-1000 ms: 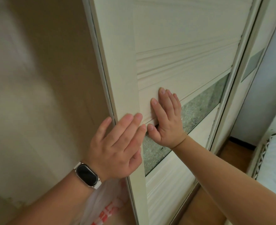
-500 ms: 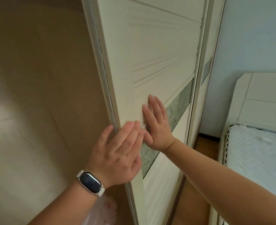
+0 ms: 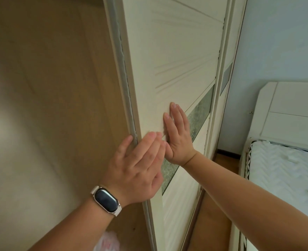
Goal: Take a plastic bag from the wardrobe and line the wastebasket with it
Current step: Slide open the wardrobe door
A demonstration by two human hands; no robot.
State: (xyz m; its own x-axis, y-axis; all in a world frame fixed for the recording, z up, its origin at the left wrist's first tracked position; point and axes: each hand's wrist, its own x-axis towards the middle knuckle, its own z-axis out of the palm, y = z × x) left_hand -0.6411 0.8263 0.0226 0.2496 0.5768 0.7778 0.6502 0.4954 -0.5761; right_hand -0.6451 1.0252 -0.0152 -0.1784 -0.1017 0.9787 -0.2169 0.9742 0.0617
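Far left: tan wood-grain interior panel of the wardrobe [image 3: 50, 105], blurred, no shelf or contents resolvable. Bottom edge, below the left forearm: crumpled translucent white plastic bag with red print [image 3: 108, 240], mostly cut off by the frame and partly covered by the arm; print unreadable. Left hand [image 3: 138, 167] with dark oval-faced smartwatch on a pale band [image 3: 106, 199] at the wrist; fingers loosely together, laid flat over the front edge of the cream sliding wardrobe door [image 3: 176, 51], thumb on the grey seal strip side; holding nothing; fingertips motion-blurred. Just right of those fingertips, nearly touching: right hand [image 3: 178, 140], palm pressed flat on the door face, fingers straight and close together, empty. Right of its fingers: mottled green-grey inlay band [image 3: 200, 113], partly hidden by both hands. Farther right: pale blue wall [image 3: 276, 42], white headboard [image 3: 290, 113], white quilted mattress [image 3: 285, 171], cropped at the frame. Wastebasket not visible.
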